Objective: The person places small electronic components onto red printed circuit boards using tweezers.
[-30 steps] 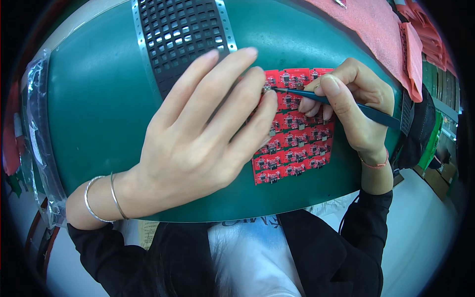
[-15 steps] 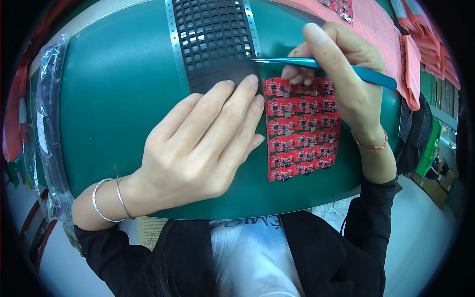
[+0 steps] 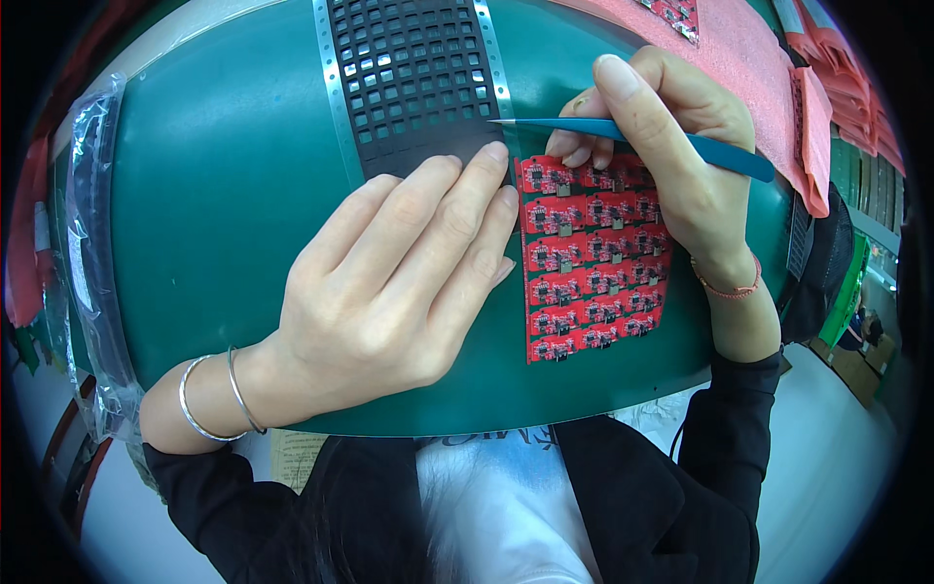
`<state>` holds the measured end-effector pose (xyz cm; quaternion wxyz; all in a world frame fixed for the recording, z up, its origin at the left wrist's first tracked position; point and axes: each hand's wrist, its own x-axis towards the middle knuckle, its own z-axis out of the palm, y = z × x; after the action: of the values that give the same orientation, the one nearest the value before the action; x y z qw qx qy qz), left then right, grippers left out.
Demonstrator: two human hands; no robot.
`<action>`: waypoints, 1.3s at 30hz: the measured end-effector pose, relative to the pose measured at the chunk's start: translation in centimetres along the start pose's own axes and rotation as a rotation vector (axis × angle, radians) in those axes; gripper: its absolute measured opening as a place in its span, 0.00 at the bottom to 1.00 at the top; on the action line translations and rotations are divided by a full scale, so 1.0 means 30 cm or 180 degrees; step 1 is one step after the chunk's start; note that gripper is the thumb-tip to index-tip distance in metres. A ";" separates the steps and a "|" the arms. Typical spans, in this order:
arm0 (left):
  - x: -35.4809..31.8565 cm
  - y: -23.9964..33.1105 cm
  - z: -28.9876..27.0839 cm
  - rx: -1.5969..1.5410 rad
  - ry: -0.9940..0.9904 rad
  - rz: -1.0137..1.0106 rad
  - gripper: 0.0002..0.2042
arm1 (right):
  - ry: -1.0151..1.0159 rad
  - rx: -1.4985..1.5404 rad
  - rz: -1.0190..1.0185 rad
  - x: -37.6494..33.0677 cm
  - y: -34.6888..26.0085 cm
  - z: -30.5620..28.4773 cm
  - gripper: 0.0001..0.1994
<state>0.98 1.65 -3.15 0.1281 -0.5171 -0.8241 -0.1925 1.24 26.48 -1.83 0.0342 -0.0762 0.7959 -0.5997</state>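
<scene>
My left hand [image 3: 389, 282] lies flat with its fingers stretched out over the lower part of a black sheet [image 3: 409, 146]. The sheet has a grid of square cutouts and sits on a see-through backing with punched edges. Between thumb and fingers, my right hand [image 3: 681, 136] grips blue tweezers [image 3: 603, 127]. Their fine tip points left, at the sheet's right side just above my left fingertips. Below the right hand is a panel of red circuit boards [image 3: 595, 263] in several rows, its upper right part hidden by the fingers.
A green mat [image 3: 214, 224] covers the table. Along the left edge lies a clear plastic bag [image 3: 97, 243] with dark contents. Pink foam sheeting [image 3: 739, 107] spreads at the far right, with another red board panel [image 3: 676, 15] on it and pink foam pouches [image 3: 846, 92] beyond.
The tweezers' tip has shifted very slightly left, and the far end of the black sheet appears a little farther left. Both hands keep nearly the same pose.
</scene>
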 end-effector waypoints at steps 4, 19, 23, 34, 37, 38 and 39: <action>0.002 0.000 0.000 0.0013 0.0021 0.0005 0.19 | -0.0060 -0.0188 0.0032 -0.004 0.008 -0.021 0.15; 0.004 -0.011 0.010 -0.0081 0.0052 0.0087 0.19 | -0.0049 -0.0226 0.0149 0.003 0.000 -0.011 0.14; 0.003 -0.016 0.016 -0.0050 0.0076 0.0156 0.19 | -0.0106 -0.0268 0.0164 0.009 -0.005 -0.017 0.14; 0.028 -0.003 -0.017 -0.0424 -0.0044 -0.0150 0.21 | -0.0129 0.0367 -0.0411 -0.032 -0.029 -0.108 0.13; 0.057 0.015 -0.023 -0.0532 -0.0067 -0.0105 0.25 | -0.0113 0.0207 -0.0088 -0.093 -0.022 -0.176 0.13; 0.073 0.029 -0.015 -0.0590 0.0040 0.0004 0.25 | -0.0098 0.0329 0.0025 -0.124 0.005 -0.203 0.13; 0.089 0.043 -0.008 -0.0653 0.0146 0.0118 0.25 | -0.0075 0.0449 0.0142 -0.154 0.028 -0.222 0.14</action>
<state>0.98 4.19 -1.60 0.0968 -0.5381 -0.7872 -0.2853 4.74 33.78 -0.96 0.0623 -0.0629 0.7526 -0.6525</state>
